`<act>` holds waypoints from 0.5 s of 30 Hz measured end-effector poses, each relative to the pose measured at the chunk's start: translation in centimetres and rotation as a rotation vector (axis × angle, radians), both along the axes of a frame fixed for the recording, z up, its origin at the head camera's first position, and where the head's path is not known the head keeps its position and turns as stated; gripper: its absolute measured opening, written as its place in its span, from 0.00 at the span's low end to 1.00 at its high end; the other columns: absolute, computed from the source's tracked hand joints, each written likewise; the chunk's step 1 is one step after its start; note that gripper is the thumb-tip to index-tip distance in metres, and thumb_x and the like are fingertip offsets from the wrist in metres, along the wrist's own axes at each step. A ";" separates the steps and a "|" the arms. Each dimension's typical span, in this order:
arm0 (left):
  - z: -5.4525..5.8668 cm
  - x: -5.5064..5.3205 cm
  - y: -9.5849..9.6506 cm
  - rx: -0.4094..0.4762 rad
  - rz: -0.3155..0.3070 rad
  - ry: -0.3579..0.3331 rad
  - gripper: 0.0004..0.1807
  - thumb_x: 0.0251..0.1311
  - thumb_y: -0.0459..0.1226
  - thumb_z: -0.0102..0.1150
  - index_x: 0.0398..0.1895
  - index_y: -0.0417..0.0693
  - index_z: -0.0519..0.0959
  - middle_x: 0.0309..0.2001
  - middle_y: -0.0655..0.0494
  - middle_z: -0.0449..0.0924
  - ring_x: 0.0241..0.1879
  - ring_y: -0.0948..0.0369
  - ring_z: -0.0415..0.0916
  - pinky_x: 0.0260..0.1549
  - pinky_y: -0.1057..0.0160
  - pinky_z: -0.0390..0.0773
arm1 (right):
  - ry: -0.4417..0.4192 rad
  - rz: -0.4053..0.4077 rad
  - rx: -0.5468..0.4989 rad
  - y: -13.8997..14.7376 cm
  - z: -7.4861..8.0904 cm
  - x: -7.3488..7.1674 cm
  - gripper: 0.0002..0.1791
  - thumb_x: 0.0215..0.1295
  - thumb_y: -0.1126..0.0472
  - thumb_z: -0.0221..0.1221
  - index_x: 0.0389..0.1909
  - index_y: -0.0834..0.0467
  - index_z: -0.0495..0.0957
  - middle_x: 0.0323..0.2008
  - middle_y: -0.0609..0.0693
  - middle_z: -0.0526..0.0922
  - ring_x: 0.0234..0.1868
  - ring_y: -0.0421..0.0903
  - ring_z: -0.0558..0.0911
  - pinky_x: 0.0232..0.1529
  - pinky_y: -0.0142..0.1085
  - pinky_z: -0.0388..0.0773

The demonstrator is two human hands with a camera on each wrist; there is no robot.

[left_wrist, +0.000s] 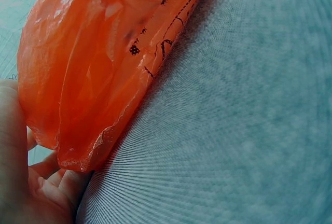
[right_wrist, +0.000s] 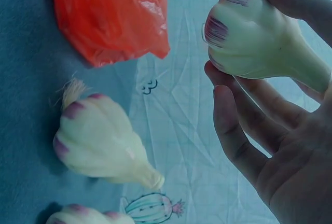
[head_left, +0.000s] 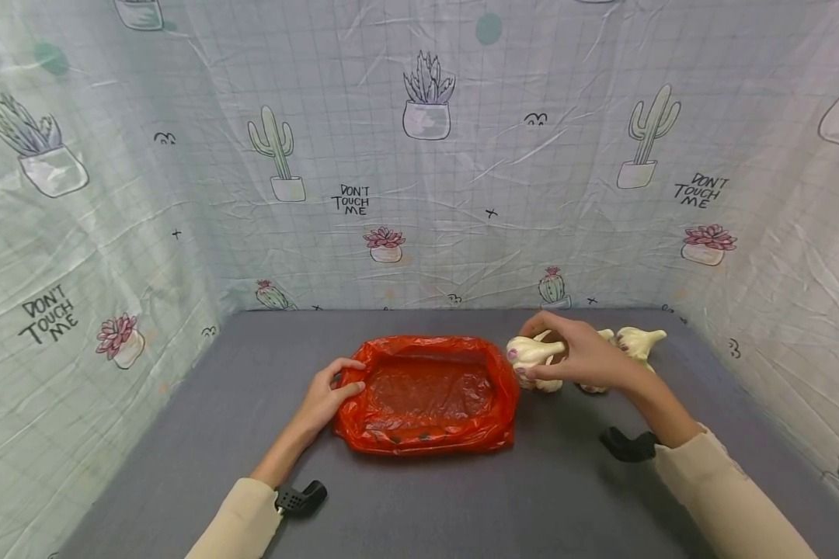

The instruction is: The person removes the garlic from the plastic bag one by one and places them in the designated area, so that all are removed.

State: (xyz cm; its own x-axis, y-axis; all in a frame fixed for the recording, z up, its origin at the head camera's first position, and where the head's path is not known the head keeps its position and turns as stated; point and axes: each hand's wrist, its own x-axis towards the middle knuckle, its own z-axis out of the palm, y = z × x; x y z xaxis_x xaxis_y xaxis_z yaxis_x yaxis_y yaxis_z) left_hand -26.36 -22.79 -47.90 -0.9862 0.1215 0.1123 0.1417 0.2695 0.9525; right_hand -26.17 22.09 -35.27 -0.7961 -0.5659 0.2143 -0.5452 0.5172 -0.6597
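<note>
A red plastic bag (head_left: 426, 446) stands on the grey table with its mouth spread wide and its rim rolled outward. At its left end, my left hand (head_left: 322, 396) grips the rim between thumb and fingers; dark print shows on the bag's side (left_wrist: 114, 63) in the left wrist view. Just beyond the bag's right side, my right hand (head_left: 580, 353) holds a white garlic bulb (right_wrist: 254, 32) with purple streaks, raised above the table. Below it in the right wrist view lies another garlic bulb (right_wrist: 101, 138) with a tuft of roots.
More garlic bulbs (head_left: 639, 340) lie at the table's back right, partly hidden by my right hand and wrist. A printed cloth (head_left: 433, 194) with cactus drawings closes off the back and both sides of the grey table (head_left: 447, 505).
</note>
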 end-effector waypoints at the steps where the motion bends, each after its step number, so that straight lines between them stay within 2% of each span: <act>1: 0.0 0.0 0.0 0.000 0.002 -0.001 0.18 0.68 0.34 0.63 0.60 0.43 0.78 0.65 0.38 0.73 0.42 0.58 0.82 0.37 0.64 0.84 | -0.004 0.000 0.000 0.1 0.0 0.1 0.28 0.58 0.54 0.76 0.57 0.48 0.76 0.55 0.51 0.82 0.51 0.48 0.86 0.43 0.38 0.86; 10: 0.0 0.0 0.0 0.021 0.007 -0.002 0.19 0.67 0.33 0.64 0.60 0.42 0.78 0.65 0.37 0.73 0.42 0.58 0.83 0.37 0.64 0.84 | 0.013 -0.028 0.027 1.1 -0.2 0.5 0.26 0.57 0.52 0.76 0.55 0.47 0.79 0.52 0.48 0.84 0.48 0.48 0.84 0.39 0.35 0.83; 15: 0.0 -0.1 0.0 0.020 0.009 -0.001 0.19 0.67 0.33 0.64 0.60 0.42 0.78 0.64 0.37 0.74 0.42 0.59 0.83 0.37 0.64 0.84 | 0.031 -0.044 0.047 1.7 -0.7 0.8 0.24 0.57 0.50 0.76 0.53 0.44 0.80 0.51 0.45 0.85 0.48 0.43 0.83 0.40 0.36 0.82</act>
State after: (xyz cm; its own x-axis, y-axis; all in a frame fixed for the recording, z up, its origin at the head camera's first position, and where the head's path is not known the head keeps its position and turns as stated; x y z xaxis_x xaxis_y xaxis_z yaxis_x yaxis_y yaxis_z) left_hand -26.41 -22.76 -47.92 -0.9873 0.1107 0.1137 0.1385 0.2519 0.9578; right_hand -25.41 23.84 -35.93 -0.8135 -0.5408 0.2137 -0.5416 0.5708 -0.6171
